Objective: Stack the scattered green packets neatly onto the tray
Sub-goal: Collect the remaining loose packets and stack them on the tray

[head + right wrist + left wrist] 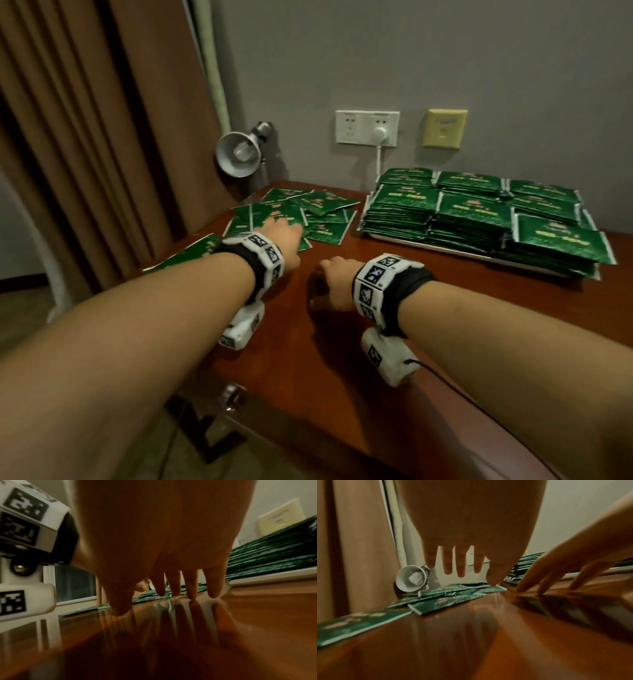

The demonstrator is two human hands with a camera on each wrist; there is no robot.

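- Left hand [282, 236] stretched out over the scattered green packets [308, 214] at about 11 o'clock on the wooden table [342, 342]; fingers [460, 562] straight and spread, hanging down above the heap, holding nothing.
- From the left wrist view, fingertips poised just above the nearest packets, thumb tip close to a packet edge; actual touch not clear.
- Right hand [337, 284] set down near the table's middle, at about 6 o'clock from the loose heap; fingers [192, 585] straight and apart, tips pressed on the bare glossy wood, nothing gripped.
- Loose packets overlapping at odd angles toward the table's far left corner; one lone packet [191, 251] lying apart at about 9 o'clock, near the left edge, partly hidden by the left forearm.
- Tray [445, 248] at about 2 o'clock, pale rim showing under its load, well apart from both hands.
- Stacked packets [479, 214] filling the tray in several neat piles side by side, some edges jutting past the rim on the right.
- Desk lamp [238, 154] at 12 o'clock from the loose heap, shade turned toward the camera.
- On the grey wall: white socket plate [366, 126] with a plug in it, above the tray's left end; yellowish plate [444, 127] just to its right.
- Brown curtain [85, 120] hanging at far left.
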